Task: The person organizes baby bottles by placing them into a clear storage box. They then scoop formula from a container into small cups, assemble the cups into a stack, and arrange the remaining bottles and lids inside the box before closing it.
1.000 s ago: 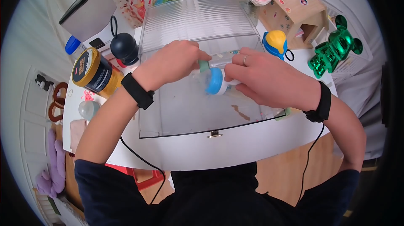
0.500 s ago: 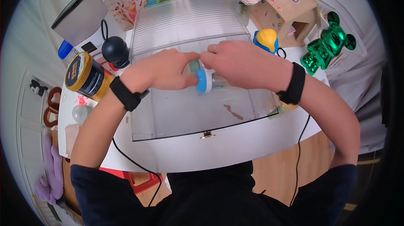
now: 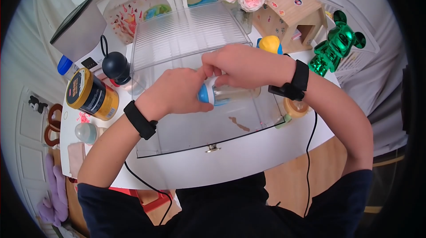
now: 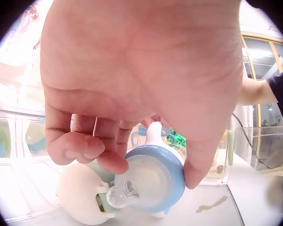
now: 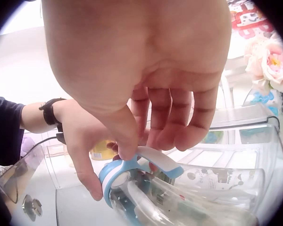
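Taking the clear box (image 3: 191, 133) as my landmark, I have the bottle (image 3: 228, 93) lying on its side within it, nearer the middle than any wall, its long axis running across the box from left to right, roughly in line with the front edge that carries the latch (image 3: 213, 148). The teat end points toward the box's left side and the base toward its right. My left hand (image 3: 177, 89) comes in from the box's left and grips the blue collar (image 4: 178, 175), thumb on the latch side, fingers on the side of the ribbed lid (image 3: 177, 29). My right hand (image 3: 244, 67) reaches in from the box's right, over the bottle's body, and seems to pinch the white handle (image 5: 160, 159) just beside the collar; my fingers partly hide that contact, so I can't tell how firm it is. Neither hand is nearer, since both touch the bottle; I judge that what counts is the left sitting square across the axis at the collar while the right holds off to the lid side of it. A second bottle (image 5: 245, 181) lies in the box beside the first, toward the lid.
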A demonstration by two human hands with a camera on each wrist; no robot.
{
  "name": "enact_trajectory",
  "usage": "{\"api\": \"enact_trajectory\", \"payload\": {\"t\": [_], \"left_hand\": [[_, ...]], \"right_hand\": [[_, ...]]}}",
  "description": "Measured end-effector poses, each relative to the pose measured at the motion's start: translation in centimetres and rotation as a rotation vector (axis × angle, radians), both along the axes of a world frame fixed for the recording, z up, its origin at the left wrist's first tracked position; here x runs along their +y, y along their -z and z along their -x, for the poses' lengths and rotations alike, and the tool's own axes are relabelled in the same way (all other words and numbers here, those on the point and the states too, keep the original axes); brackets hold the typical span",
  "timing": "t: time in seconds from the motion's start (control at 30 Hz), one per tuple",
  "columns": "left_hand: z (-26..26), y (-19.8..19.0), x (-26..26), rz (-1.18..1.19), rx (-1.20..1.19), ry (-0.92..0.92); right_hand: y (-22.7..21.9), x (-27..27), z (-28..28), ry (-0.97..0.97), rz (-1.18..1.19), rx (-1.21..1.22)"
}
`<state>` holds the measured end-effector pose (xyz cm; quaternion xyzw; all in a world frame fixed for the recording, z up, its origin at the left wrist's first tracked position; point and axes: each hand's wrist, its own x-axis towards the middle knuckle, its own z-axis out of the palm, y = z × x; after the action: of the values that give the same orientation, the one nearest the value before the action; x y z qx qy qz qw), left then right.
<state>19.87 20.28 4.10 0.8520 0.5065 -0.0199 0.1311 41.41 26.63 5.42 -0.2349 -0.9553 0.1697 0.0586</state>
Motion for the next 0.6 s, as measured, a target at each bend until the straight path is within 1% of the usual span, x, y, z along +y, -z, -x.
{"api": "enact_trajectory", "payload": {"t": [0.03, 0.17, 0.2, 0.3, 0.33, 0.43, 0.53, 0.6], "left_hand": [[0.0, 0.2, 0.0, -0.014, -0.022, 0.011], [-0.2, 0.6, 0.1, -0.017, 0.045, 0.045], [-0.2, 0.6, -0.1, -0.031, 0.046, 0.054], [0.2, 0.8, -0.4, -0.088, 0.057, 0.114], [0.3, 0.8, -0.5, -0.107, 0.063, 0.141], [0.3, 0.7, -0.5, -0.122, 0.057, 0.165], [0.0, 0.9, -0.5, -0.162, 0.072, 0.169], [0.0, 0.3, -0.6, -0.129, 0.079, 0.182]], "right_hand": [[-0.4, -0.1, -0.2, 0.015, 0.000, 0.021], [-2.9, -0.4, -1.7, 0.113, -0.008, 0.161], [-3.5, -0.3, -2.3, 0.119, -0.076, 0.183], [-3.5, 0.4, -3.6, 0.158, -0.192, 0.101], [-3.4, 0.2, -3.8, 0.174, -0.189, 0.065], [-2.1, -0.4, -4.2, 0.133, -0.204, -0.050], [0.1, -0.3, -4.2, 0.014, -0.303, 0.001], [0.5, -0.3, -3.7, 0.051, -0.249, -0.089]]}}
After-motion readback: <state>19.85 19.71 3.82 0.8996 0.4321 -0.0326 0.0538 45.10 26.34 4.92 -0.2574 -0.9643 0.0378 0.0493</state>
